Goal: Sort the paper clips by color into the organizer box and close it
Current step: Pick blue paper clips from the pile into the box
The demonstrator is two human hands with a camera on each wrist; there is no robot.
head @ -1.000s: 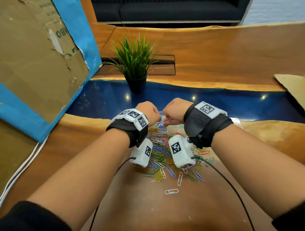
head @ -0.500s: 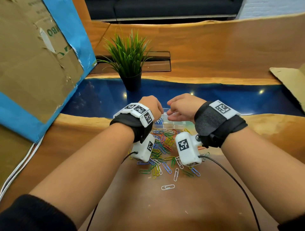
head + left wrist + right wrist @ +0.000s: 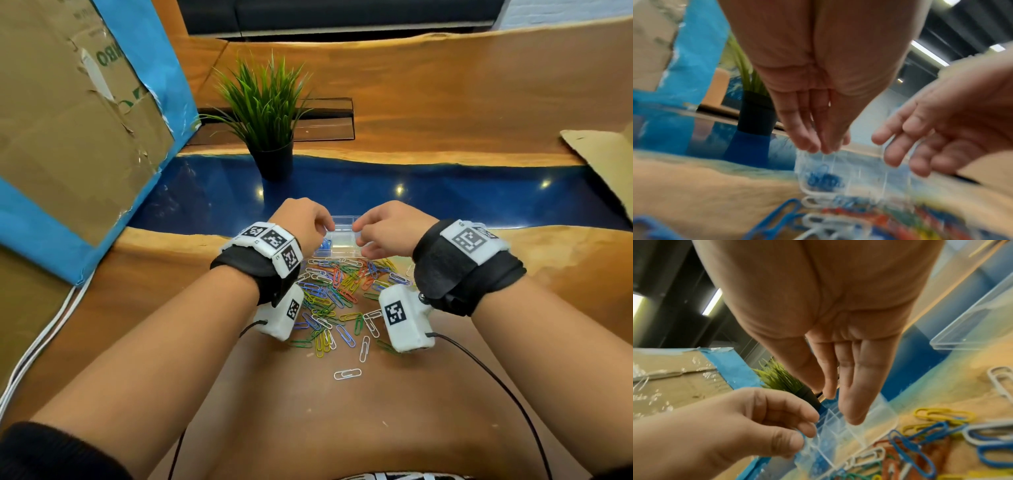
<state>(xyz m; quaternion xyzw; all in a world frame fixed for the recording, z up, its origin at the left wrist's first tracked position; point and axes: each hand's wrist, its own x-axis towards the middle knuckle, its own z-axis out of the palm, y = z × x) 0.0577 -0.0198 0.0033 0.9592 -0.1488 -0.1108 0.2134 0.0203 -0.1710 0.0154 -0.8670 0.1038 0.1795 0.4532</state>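
Both hands have parted and unclenched since earlier. Left hand point(image 3: 303, 224) and right hand point(image 3: 387, 229) hover w/ relaxed fingers, holding nothing, over clear organizer box point(image 3: 342, 236) at 12 o'clock of clip pile point(image 3: 337, 298), likely post-drop. Blue clips point(image 3: 825, 180) fill its left compartment.

My left hand point(image 3: 301, 224) and right hand point(image 3: 387, 229) hide most of the clear organizer box point(image 3: 342, 228) from the head camera; my wrist cameras cover part of the paper clips point(image 3: 337, 294). The left wrist view is motion-blurred, smearing clip colors and compartment edges.
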